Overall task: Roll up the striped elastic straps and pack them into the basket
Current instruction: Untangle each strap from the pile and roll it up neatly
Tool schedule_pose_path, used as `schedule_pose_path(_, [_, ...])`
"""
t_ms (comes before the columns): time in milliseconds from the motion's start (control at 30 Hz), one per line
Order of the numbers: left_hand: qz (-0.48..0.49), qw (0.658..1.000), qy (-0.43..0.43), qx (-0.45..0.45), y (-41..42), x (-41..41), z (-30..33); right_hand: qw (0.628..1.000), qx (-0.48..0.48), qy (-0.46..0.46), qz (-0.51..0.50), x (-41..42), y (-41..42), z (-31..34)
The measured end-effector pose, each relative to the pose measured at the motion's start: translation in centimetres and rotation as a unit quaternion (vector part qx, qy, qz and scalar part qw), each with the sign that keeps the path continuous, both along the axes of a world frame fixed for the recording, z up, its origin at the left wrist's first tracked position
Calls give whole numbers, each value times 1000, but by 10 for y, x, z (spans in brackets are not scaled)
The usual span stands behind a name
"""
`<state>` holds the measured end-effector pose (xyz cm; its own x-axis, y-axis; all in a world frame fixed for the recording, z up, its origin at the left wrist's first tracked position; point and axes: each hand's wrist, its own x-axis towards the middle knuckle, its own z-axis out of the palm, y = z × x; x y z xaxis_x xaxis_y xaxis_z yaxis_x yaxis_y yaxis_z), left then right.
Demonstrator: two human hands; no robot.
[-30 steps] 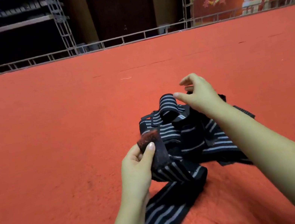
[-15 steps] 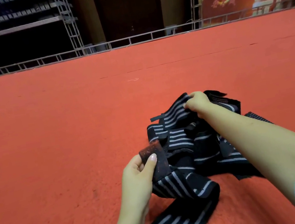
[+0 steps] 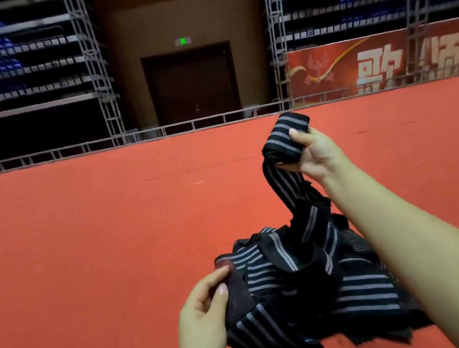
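Straps lie in one tangled black-and-grey striped heap on the red carpet, which serves as the landmark here. The left hand, at the near-left edge of the heap, pinches a dark strap end between thumb and fingers. The right hand, raised above the far side of the heap, grips a folded length of strap; from that grip the strap hangs down, twisted, into the heap.

Step in hand, by judgement: separation of one strap from the tangle, prior to rolling. No strap appears rolled. No basket is in view, so packing has not begun as far as can be seen.

Next move, by judgement:
- Draw the lifted length clear of the heap until it hangs free.
- Check whether both hands hold the same strap; the crossings in the heap hide this.
- Remove the twist, then start the roll from one end under steady tension.

Legible writing: beyond the heap to the right, a red banner behind the rail carries large pale Chinese characters, "歌颂", cut off at the frame edge. Straight beyond the heap, a green exit sign glows above a dark door; its symbol is too small to read.
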<state>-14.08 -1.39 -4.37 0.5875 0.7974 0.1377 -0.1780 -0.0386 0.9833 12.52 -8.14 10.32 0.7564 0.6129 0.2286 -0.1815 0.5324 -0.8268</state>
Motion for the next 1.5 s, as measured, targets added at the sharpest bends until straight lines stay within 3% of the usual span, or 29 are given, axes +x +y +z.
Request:
schedule_pose_path(133, [33,999,-22,-36,5,11,19,997,36,-65,20,-19,-6,28])
schedule_pose_path(200, [62,996,-40,-45,15,15,30,994,-2,-106,11,-36,-5,26])
schedule_pose_path(300, [99,994,-43,21,24,14,47,981,-89,-171,12,-67,-12,-7])
schedule_pose_path(400, [65,991,34,109,21,16,56,965,-128,-217,75,-101,-29,-45])
schedule_pose_path(500, [-49,983,87,156,7,22,52,949,-143,-249,129,-130,-41,-78])
schedule_pose_path(567, [-98,982,87,139,-1,26,42,945,-169,-257,112,-138,-48,-99])
schedule_pose_path(733, [-83,987,111,80,-4,35,7,948,-238,-204,59,-136,-70,-134])
schedule_pose_path(800, [-62,989,119,65,-3,38,-3,917,-286,-277,9,-133,-73,-147])
schedule_pose_path(867, [-37,992,111,41,-2,38,-9,863,-335,-369,-86,-128,-73,-159])
schedule_pose_path(967, [9,996,88,3,7,33,-11,748,-439,-470,-165,-109,-70,-178])
schedule_pose_path(1033, [25,997,66,-18,13,28,-7,656,-549,-489,-170,-95,-67,-186])
schedule_pose_path(1067, [31,998,55,-25,15,26,-4,632,-580,-485,-167,-89,-65,-187])
schedule_pose_path(1367, [91,996,-15,15,36,17,26,583,-590,-506,-236,-56,-53,-205])
schedule_pose_path(1500, [119,992,-25,30,41,11,33,608,-558,-463,-323,-38,-62,-203])
